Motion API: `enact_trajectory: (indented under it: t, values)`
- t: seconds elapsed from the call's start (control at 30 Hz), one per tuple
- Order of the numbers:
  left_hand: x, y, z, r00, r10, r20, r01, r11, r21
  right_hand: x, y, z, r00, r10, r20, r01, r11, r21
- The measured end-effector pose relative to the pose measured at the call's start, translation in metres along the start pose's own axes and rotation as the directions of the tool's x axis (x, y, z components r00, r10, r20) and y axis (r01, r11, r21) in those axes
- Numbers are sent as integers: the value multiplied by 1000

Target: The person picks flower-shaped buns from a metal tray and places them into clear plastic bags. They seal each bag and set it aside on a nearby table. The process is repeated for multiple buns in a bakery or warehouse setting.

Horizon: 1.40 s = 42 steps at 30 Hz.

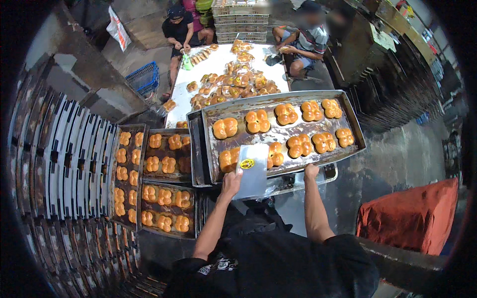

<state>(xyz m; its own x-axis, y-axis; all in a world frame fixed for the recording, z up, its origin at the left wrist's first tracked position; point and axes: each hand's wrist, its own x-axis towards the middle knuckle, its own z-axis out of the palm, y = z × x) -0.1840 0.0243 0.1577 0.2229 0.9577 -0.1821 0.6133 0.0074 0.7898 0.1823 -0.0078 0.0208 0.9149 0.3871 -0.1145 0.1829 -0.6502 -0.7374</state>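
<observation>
Before me is a metal baking tray with two rows of glossy, lobed bread buns. It tilts up to the right and overlaps another dark tray at its left end. My right hand grips the near rim, right of the middle. At the near left corner, my left hand pinches a clear plastic bag bearing a yellow printed mark. The bag hangs over the near rim and partly hides two buns. Whether the left fingers also touch the tray is hidden.
Trays of buns stand at left beside stacked empty trays. A white table holds bagged buns; two people sit at its far sides. A blue basket, plastic crates and a red cover surround the area.
</observation>
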Motion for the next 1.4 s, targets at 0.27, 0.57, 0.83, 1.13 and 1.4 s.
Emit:
enact_trajectory:
  t: [0.27,0.57,0.83,1.13,1.4]
  values:
    - [11,-40,0,995,-70,73,58,986,155,-58,-28,-20,999,-6,34,-1,982,189]
    - [-1,12,-13,937,16,348,281,555,-783,-159,-99,-67,529,-420,738,-401,643,653]
    - [25,73,51,863,106,494,223,797,-561,-125,-110,-111,587,-171,791,-220,907,359]
    - [141,123,222,927,-376,8,371,913,-171,44,-35,-185,819,-132,558,97,991,91]
    - [161,101,201,902,-257,-346,78,887,-455,112,-101,-90,538,-424,728,146,898,416]
